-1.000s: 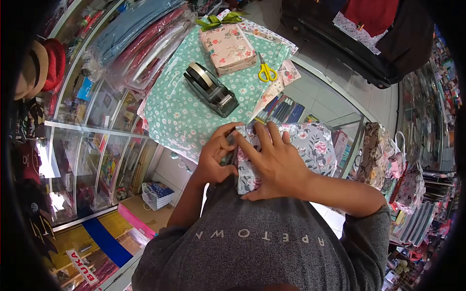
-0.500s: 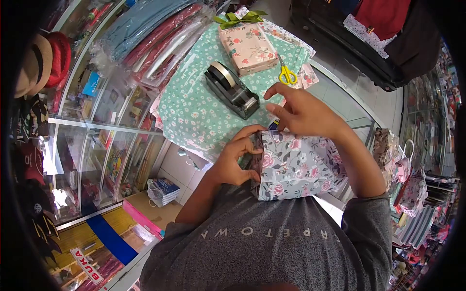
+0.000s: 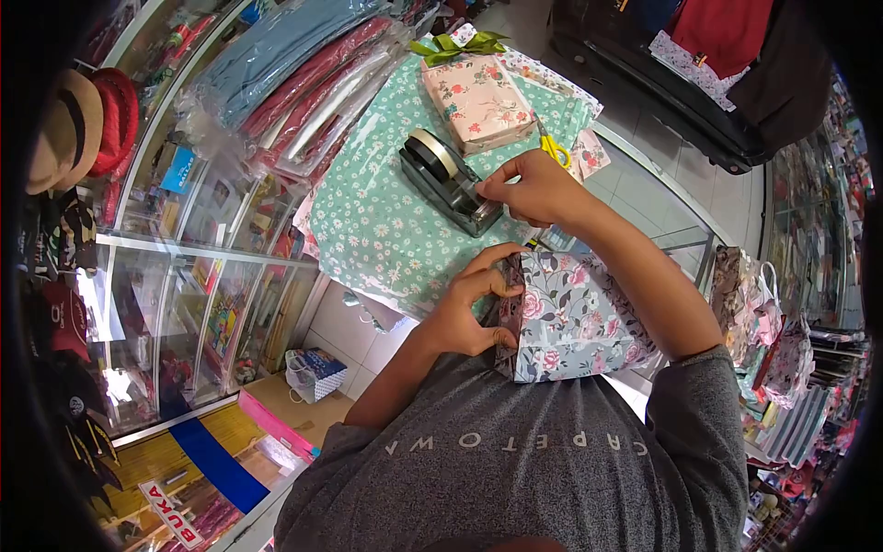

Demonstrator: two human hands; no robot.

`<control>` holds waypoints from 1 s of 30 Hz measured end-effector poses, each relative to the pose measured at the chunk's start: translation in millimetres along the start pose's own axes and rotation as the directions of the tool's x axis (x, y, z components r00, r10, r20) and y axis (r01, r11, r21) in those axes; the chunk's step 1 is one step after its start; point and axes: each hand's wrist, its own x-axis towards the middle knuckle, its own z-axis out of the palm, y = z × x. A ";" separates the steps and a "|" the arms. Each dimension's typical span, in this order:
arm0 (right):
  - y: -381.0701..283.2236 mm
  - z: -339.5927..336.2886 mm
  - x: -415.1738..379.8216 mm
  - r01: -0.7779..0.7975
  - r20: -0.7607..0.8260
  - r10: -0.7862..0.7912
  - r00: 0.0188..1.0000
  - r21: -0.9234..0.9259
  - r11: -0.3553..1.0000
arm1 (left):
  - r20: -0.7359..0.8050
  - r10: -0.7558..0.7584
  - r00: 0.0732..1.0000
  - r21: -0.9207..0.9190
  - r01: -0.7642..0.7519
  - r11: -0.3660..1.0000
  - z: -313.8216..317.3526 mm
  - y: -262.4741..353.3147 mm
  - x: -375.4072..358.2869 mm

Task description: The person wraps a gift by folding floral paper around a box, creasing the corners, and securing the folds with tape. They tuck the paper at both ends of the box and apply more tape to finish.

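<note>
A box wrapped in grey floral paper (image 3: pixel 584 317) rests against my body at the table's near edge. My left hand (image 3: pixel 474 308) grips its left end, thumb low and fingers on the upper corner, where the paper is folded in. Beyond it stands a black tape dispenser (image 3: pixel 432 189) with a roll of tape (image 3: pixel 430 152). My right hand (image 3: pixel 538 191) is at the dispenser's cutter end, thumb and forefinger pinched together on the tape; the clear strip itself is hard to make out. Yellow-handled scissors (image 3: pixel 554 152) lie just past that hand, partly under the peach box.
Green daisy-patterned paper sheets (image 3: pixel 359 216) cover the glass counter. A peach floral gift box (image 3: pixel 478 101) with a green ribbon bow (image 3: pixel 457 43) sits at the back. Plastic-wrapped garments (image 3: pixel 303 92) are stacked at left. Glass display shelves (image 3: pixel 198 276) stand alongside.
My right hand has moved left and down to the tape dispenser, its fingers going from spread to pinched. My left hand still holds the box's end. The view has shifted slightly.
</note>
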 end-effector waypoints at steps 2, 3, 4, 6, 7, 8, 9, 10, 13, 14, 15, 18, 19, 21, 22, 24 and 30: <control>-6.2 -0.4 -0.7 0.000 -0.011 0.000 1.000 -0.043 0.999 | 0.012 0.005 1.000 0.022 -0.005 1.000 -1.7 -0.2 -0.1; -9.7 -0.6 -0.7 -0.001 -0.020 -0.001 1.000 -0.090 0.996 | 0.019 0.010 1.000 0.045 -0.011 0.999 -2.1 0.0 0.2; -13.6 -0.7 0.1 0.000 -0.021 -0.002 1.000 -0.088 0.996 | 0.021 0.010 1.000 0.045 -0.011 0.999 -2.1 0.5 0.5; -19.4 -2.0 1.9 -0.069 0.026 0.073 0.997 -0.153 0.986 | 0.022 -0.005 1.000 0.030 0.004 1.000 -1.4 2.3 0.5; -16.6 -3.2 5.1 -0.068 0.022 0.072 0.997 -0.150 0.986 | 0.027 -0.004 1.000 0.030 0.003 1.000 -1.5 2.6 1.0; -13.6 -3.1 8.7 -0.061 0.056 0.069 0.996 -0.132 0.989 | 0.030 0.003 1.000 0.044 -0.005 0.999 -2.0 2.8 1.6; -11.4 -3.7 10.7 -0.054 0.089 0.064 0.994 -0.114 0.992 | 0.033 0.011 0.999 0.058 -0.013 0.998 -2.5 3.2 2.3; -9.5 -4.5 11.4 -0.053 0.085 0.062 0.994 -0.113 0.992 | 0.037 0.013 0.999 0.058 -0.015 0.998 -2.5 3.8 2.5; -11.0 -3.8 8.7 -0.093 0.094 0.102 0.990 -0.091 0.992 | 0.025 -0.016 1.000 0.030 0.015 0.999 -1.4 4.5 1.2; -9.5 -3.5 9.6 -0.099 0.108 0.105 0.989 -0.061 0.993 | 0.027 -0.011 1.000 0.038 0.010 0.999 -1.5 3.2 0.6; -7.7 -2.9 10.7 -0.104 0.121 0.107 0.987 -0.031 0.994 | 0.029 -0.005 1.000 0.046 0.004 0.999 -1.7 2.7 0.1; -1.8 -7.5 16.4 -0.078 0.177 0.078 0.981 -0.007 0.997 | 0.020 -0.018 1.000 0.025 0.017 1.000 0.1 4.5 0.3; -0.6 -7.8 17.0 -0.078 0.176 0.078 0.981 -0.005 0.997 | 0.022 -0.018 1.000 0.025 0.018 1.000 0.9 4.5 -0.1; -6.7 -8.5 13.7 -0.178 0.198 0.159 0.967 0.085 0.980 | 0.006 -0.043 0.999 -0.004 0.043 0.999 1.8 4.1 -0.6; -8.5 -9.7 11.5 -0.178 0.197 0.159 0.968 0.086 0.980 | 0.008 -0.043 0.999 -0.005 0.043 0.999 1.7 3.8 -0.8; -10.1 -11.8 6.8 -0.192 0.211 0.161 0.964 0.134 0.972 | 0.007 -0.047 0.999 -0.016 0.047 0.999 1.6 3.3 -1.2; 3.8 -12.1 5.7 -0.124 0.222 0.079 0.972 0.197 0.973 | 0.023 -0.041 0.999 -0.024 0.041 0.999 1.8 2.6 -1.0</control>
